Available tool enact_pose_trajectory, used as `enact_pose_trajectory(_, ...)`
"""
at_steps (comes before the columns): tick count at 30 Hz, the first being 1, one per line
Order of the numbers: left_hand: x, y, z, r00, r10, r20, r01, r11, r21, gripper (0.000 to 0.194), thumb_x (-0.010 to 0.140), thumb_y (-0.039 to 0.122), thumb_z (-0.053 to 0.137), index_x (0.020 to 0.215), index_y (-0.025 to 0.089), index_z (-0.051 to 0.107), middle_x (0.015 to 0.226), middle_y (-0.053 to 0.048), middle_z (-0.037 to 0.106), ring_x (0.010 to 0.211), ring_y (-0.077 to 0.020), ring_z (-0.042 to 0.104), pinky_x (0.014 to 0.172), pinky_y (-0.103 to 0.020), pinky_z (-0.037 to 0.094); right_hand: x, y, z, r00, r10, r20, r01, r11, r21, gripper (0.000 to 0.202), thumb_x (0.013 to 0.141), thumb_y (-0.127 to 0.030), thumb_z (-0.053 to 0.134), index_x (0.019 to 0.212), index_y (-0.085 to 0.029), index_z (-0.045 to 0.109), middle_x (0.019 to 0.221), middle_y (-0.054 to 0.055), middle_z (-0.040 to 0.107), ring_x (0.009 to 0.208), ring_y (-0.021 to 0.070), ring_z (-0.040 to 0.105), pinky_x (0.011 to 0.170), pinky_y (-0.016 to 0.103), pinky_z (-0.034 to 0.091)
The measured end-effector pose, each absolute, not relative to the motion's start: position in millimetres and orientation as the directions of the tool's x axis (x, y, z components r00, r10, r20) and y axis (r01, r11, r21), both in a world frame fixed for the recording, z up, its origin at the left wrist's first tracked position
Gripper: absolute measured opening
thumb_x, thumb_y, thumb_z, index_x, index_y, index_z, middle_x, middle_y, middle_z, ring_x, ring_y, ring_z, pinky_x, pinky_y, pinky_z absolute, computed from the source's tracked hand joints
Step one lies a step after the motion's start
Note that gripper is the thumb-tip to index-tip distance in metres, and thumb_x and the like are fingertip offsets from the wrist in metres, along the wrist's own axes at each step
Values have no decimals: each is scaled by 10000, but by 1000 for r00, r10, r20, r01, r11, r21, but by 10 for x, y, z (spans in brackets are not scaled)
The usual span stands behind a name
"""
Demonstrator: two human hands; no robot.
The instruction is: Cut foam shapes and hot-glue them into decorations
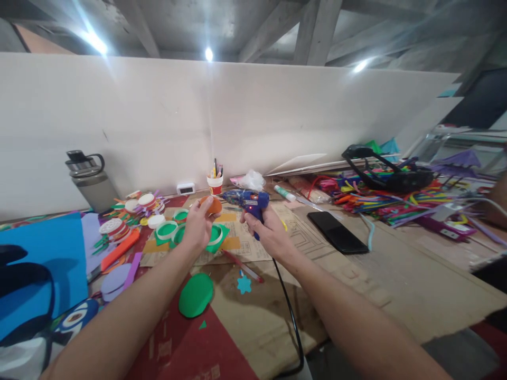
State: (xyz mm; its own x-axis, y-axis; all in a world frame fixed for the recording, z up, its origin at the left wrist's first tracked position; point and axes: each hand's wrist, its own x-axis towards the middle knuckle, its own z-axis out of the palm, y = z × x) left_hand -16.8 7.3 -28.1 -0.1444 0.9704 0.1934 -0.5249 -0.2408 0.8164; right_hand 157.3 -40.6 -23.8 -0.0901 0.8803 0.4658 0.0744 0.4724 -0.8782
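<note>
In my right hand [270,230] is a blue hot glue gun [255,203], its nozzle pointing left and a small red light lit on its body. My left hand [198,222] pinches a rounded orange piece [214,205], close to the nozzle; whether the two touch I cannot tell. Below my left hand stand several white rings with green bases, one ring [166,230] at the left and another partly behind my wrist. A green disc [196,295] lies nearer to me, beside a turquoise flower-shaped cutout [244,284] and a red pen [247,268].
A grey bottle [92,182] stands at the back left, near a pen cup [215,183]. A black phone [336,232] lies to the right. Colourful pipe cleaners [380,203] pile up behind it under a black headset-like frame [390,171]. The gun's black cord [291,311] runs toward me.
</note>
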Motion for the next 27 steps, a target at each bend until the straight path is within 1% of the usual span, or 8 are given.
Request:
enact_pose_trajectory(3, -167, 75, -284, -138, 972, 189, -532, -234, 814, 312, 666, 362, 815, 823, 191, 607, 801, 14, 644, 749, -129, 598, 632, -256, 469, 1573, -426, -214, -98, 884, 457, 85, 465, -881, 220, 882, -445, 562, 873, -226, 571, 686, 11, 579, 712, 193, 576, 666, 339, 469)
enact_pose_trajectory(8, -154, 57, -276, -140, 973, 181, -542, -228, 809, 311, 660, 361, 813, 812, 194, 600, 800, 15, 645, 753, -136, 606, 637, -263, 477, 1576, -422, -223, -108, 887, 449, 89, 458, -884, 235, 883, -449, 568, 948, -223, 555, 802, 32, 635, 708, 183, 578, 646, 331, 466)
enact_pose_trajectory(12, -141, 42, -264, -139, 975, 173, -550, -221, 805, 313, 655, 358, 814, 805, 196, 592, 796, 16, 640, 743, -137, 607, 629, -261, 479, 1575, -409, -245, -115, 892, 437, 78, 447, -891, 239, 887, -444, 568, 983, -227, 546, 818, 32, 640, 706, 179, 576, 632, 325, 471)
enact_pose_trajectory(17, -144, 57, -276, -129, 975, 179, -561, -221, 798, 335, 657, 371, 822, 809, 189, 585, 800, 9, 634, 741, -131, 600, 621, -254, 479, 1564, -417, -255, -123, 893, 433, 59, 442, -895, 226, 881, -448, 576, 934, -230, 551, 801, 26, 626, 702, 174, 569, 623, 322, 482)
enact_pose_trajectory(24, -145, 53, -296, -126, 966, 224, -557, -256, 790, 287, 696, 382, 779, 785, 195, 579, 801, 7, 630, 760, -140, 603, 629, -256, 479, 1561, -422, -254, -103, 896, 432, 55, 439, -897, 236, 870, -455, 587, 935, -229, 575, 788, 34, 624, 737, 193, 585, 649, 344, 504)
enact_pose_trajectory(27, -146, 61, -325, -126, 960, 251, -556, -278, 783, 229, 690, 320, 754, 781, 198, 583, 816, 13, 634, 769, -140, 607, 646, -268, 487, 1560, -425, -240, -108, 896, 430, 57, 437, -897, 229, 870, -456, 583, 911, -232, 565, 770, 31, 609, 737, 197, 587, 648, 348, 507)
